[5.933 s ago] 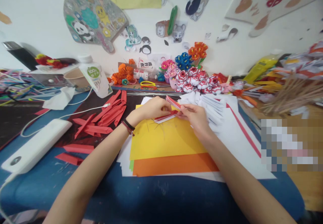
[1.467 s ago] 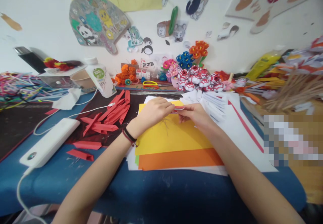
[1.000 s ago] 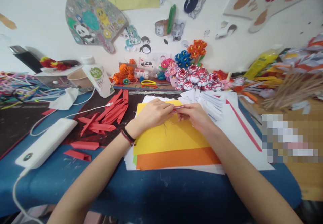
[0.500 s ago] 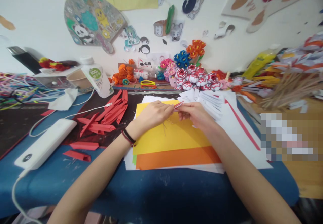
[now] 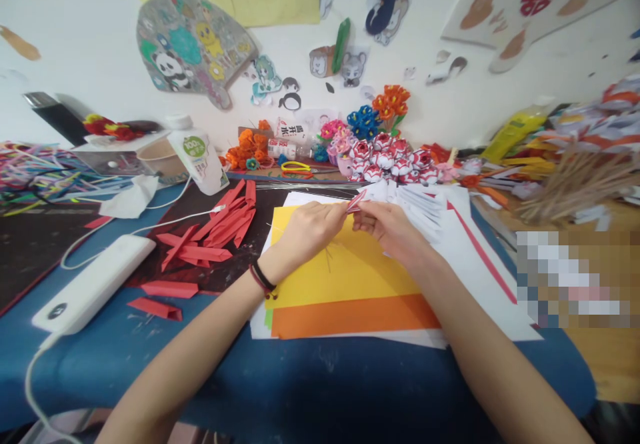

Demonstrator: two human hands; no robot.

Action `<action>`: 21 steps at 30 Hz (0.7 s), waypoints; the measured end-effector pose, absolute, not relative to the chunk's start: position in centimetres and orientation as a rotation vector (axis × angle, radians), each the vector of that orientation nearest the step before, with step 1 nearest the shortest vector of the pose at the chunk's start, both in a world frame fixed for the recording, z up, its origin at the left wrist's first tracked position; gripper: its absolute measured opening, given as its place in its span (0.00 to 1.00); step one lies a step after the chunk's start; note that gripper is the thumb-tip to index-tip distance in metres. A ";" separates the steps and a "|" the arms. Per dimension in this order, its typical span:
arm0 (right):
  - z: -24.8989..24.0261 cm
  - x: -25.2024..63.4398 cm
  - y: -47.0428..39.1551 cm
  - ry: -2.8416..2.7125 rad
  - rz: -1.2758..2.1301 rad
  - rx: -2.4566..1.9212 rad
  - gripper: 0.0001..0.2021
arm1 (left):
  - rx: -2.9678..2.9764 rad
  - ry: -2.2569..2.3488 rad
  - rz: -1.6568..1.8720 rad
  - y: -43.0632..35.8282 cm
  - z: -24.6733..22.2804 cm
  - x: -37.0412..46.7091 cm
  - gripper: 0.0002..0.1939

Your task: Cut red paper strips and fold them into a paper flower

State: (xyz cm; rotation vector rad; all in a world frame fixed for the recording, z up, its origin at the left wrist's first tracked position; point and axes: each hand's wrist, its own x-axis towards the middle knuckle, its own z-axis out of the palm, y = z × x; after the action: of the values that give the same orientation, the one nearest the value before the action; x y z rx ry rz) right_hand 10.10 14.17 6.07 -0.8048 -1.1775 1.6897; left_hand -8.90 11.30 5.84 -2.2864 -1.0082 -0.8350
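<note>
Above the yellow sheet [image 5: 350, 267], a folded red-and-white paper piece [image 5: 357, 201] lies between the two hands. The fingers of the left hand [image 5: 317, 226] are closed on its near-left end; those of the right hand [image 5: 385, 225] pinch its right side. Below the fingers, an orange sheet [image 5: 355, 317] shows along the yellow sheet's lower edge. To their left, folded red strips [image 5: 227, 221] lie on the bench [image 5: 320, 384]; to their right, folded white strips [image 5: 420, 207]; beyond them, red-and-white paper flowers [image 5: 387, 159].
</note>
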 end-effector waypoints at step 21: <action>5.6 8.5 13.0 -1.272 1.231 -0.854 0.11 | -2.080 -1.212 -1.058 9.9 5.2 -6.4 0.11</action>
State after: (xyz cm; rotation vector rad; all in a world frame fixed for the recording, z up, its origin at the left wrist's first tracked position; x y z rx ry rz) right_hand 8.52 12.97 5.65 -0.8536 -1.2716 1.2315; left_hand -6.44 9.94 5.16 -2.0803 -1.2117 -1.0579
